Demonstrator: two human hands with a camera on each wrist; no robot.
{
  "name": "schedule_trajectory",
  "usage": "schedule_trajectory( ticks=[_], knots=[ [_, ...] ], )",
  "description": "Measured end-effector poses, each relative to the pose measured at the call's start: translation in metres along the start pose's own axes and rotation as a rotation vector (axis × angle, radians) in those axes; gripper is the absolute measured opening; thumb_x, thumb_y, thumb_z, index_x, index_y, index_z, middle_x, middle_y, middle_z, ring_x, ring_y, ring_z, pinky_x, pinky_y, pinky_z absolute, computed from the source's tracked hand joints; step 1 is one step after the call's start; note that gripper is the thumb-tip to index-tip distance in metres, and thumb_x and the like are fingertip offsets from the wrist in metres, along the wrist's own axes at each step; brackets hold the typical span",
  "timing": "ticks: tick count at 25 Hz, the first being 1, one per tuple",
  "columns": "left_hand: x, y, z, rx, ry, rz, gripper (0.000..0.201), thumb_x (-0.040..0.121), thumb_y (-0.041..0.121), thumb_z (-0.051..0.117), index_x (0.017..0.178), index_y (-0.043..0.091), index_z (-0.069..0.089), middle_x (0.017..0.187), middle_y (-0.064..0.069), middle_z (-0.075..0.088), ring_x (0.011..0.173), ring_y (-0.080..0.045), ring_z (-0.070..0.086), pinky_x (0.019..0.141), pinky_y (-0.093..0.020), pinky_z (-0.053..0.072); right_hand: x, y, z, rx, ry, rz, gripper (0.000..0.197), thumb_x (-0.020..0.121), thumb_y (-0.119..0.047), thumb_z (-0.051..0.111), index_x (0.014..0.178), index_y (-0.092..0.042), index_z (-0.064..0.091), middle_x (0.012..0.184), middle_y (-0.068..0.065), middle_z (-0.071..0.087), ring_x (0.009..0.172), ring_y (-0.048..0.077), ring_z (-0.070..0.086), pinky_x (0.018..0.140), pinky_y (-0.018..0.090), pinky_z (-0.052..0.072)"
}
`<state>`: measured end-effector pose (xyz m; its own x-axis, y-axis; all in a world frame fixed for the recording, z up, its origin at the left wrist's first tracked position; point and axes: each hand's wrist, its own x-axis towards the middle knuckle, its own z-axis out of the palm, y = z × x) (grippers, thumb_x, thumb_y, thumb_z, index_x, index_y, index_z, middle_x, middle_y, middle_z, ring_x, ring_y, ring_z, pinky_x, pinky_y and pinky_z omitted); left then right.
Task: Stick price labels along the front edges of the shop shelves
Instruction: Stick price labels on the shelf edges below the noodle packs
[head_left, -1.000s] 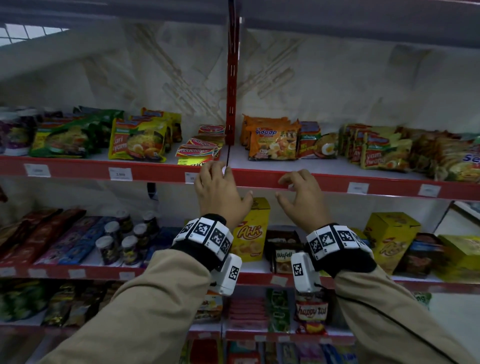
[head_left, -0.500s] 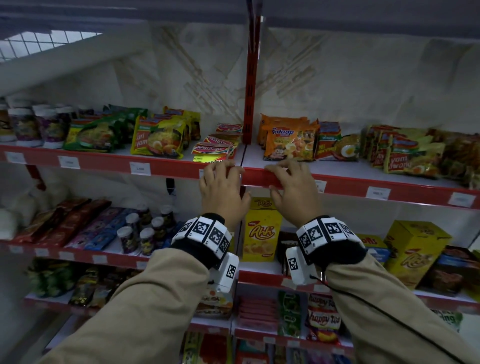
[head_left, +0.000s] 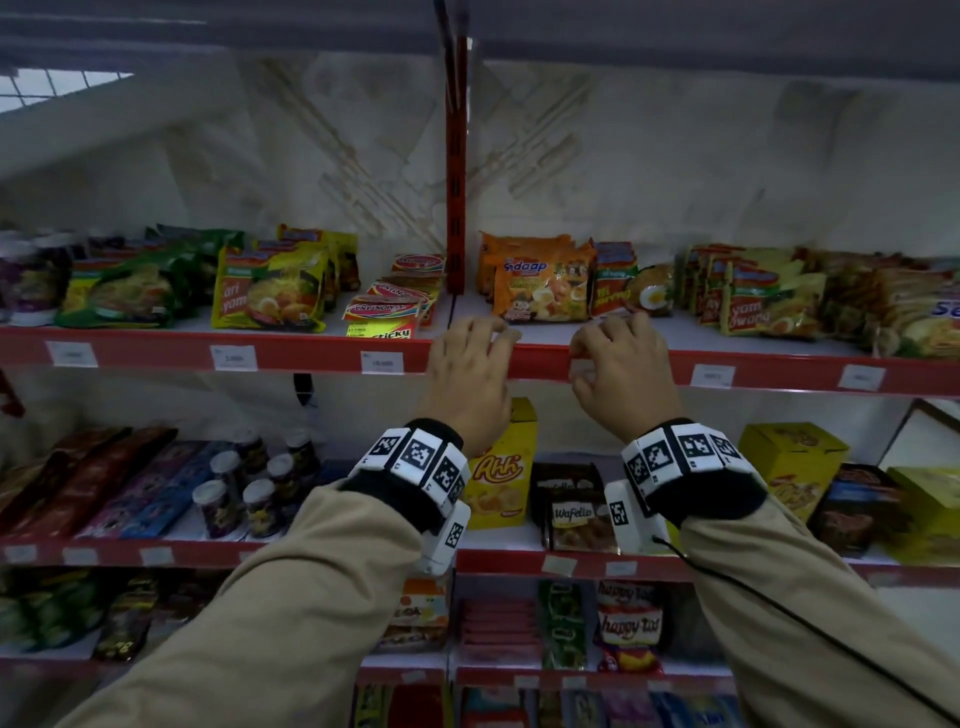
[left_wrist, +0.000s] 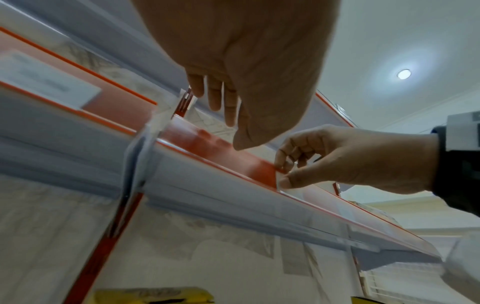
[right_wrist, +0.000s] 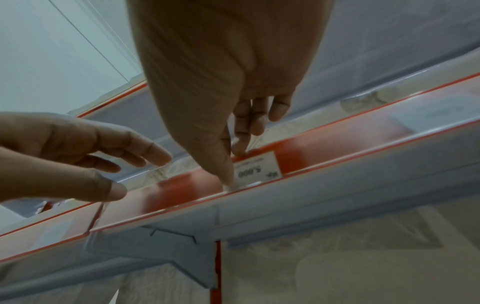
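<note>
Shelving: a red-edged shop shelf unit (head_left: 779, 370) against a pale patterned wall, split by a red upright post (head_left: 455, 197); three tiers show in the head view.
Top tier goods: noodle packets (head_left: 540, 291) stand in rows on both sides of the post.
Middle tier goods: a yellow snack box (head_left: 501, 467), small jars (head_left: 244, 488) and dark wafer packs (head_left: 576, 512).
Room: white ceiling with one round lamp (left_wrist: 403, 74), seen from the left wrist view.
Front edge: the red strip (head_left: 311, 353) of the top tier already carries white labels (head_left: 382, 362) left and right of the hands.
Hard to read: print on most labels is blurred; the lower tiers are dim, and the frame crops the shelf on both sides.
Sleeves: beige sleeves (head_left: 291, 623) with tagged wrist bands (head_left: 415, 462).
Right hand (head_left: 621, 374): its grip pinches a price label (right_wrist: 255, 167) between thumb and forefinger against the red strip, just right of the post; other fingers curl above the shelf lip.
Price label: white, reads 5.000 upside down in the right wrist view, flat on the strip, its left end under the thumb.
Left hand (head_left: 470, 374): fingers spread and relaxed, holding nothing, tips near the strip at the post; whether they touch it I cannot tell.
</note>
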<state>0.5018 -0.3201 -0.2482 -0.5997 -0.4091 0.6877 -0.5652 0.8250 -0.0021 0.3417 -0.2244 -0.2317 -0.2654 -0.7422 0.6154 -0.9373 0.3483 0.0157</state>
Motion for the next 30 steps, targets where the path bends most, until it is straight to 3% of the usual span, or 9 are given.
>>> schedule_trajectory(
  ticks=[3,8,14,22,27,30],
  knots=[
    [0.007,0.022,0.012,-0.002,-0.063,0.126,0.053,0.078,0.018,0.055,0.131,0.013,0.049,0.127,-0.007,0.050,0.118,-0.028,0.041,0.096,-0.038,0.032,-0.003,0.016,0.000,0.031,-0.014,0.004,0.027,0.080,-0.015,0.065,0.106,-0.013,0.058,0.107,0.011,0.056,0.105,0.032,0.043,0.082,0.042,0.038],
    [0.014,0.030,0.019,-0.021,-0.049,0.124,0.046,0.078,0.017,0.055,0.124,0.012,0.053,0.116,-0.008,0.052,0.107,-0.028,0.045,0.087,-0.037,0.037,-0.004,0.031,0.005,0.120,0.005,-0.049,0.027,0.078,0.001,0.063,0.103,-0.009,0.057,0.102,0.013,0.054,0.098,0.033,0.044,0.076,0.038,0.038],
    [0.021,0.030,0.021,-0.066,-0.080,0.092,0.035,0.081,0.019,0.054,0.116,0.014,0.052,0.112,-0.007,0.047,0.101,-0.027,0.042,0.082,-0.036,0.038,-0.007,0.032,0.004,0.150,0.063,-0.140,0.027,0.077,-0.003,0.067,0.103,-0.008,0.063,0.102,0.011,0.060,0.092,0.034,0.050,0.075,0.041,0.044],
    [0.021,0.027,0.033,-0.193,-0.080,0.055,0.051,0.072,0.036,0.060,0.121,0.023,0.056,0.106,-0.003,0.044,0.100,-0.024,0.039,0.085,-0.038,0.035,-0.006,0.031,0.007,0.131,-0.037,-0.087,0.029,0.081,-0.012,0.061,0.110,-0.012,0.060,0.105,0.009,0.055,0.099,0.030,0.042,0.075,0.042,0.043],
    [0.019,0.028,0.035,-0.195,-0.064,0.056,0.045,0.071,0.034,0.063,0.114,0.022,0.059,0.104,-0.002,0.044,0.100,-0.024,0.039,0.083,-0.035,0.032,0.002,0.029,0.003,0.132,-0.097,-0.050,0.018,0.086,-0.021,0.061,0.102,-0.014,0.060,0.110,0.008,0.050,0.102,0.029,0.042,0.077,0.035,0.037],
    [0.018,0.027,0.032,-0.254,-0.050,0.038,0.038,0.076,0.030,0.064,0.113,0.020,0.061,0.102,-0.002,0.045,0.098,-0.023,0.041,0.083,-0.034,0.031,0.012,0.036,-0.006,0.336,-0.139,-0.015,0.007,0.086,-0.014,0.064,0.090,-0.020,0.061,0.098,0.002,0.056,0.089,0.021,0.049,0.078,0.034,0.041]
  ],
)
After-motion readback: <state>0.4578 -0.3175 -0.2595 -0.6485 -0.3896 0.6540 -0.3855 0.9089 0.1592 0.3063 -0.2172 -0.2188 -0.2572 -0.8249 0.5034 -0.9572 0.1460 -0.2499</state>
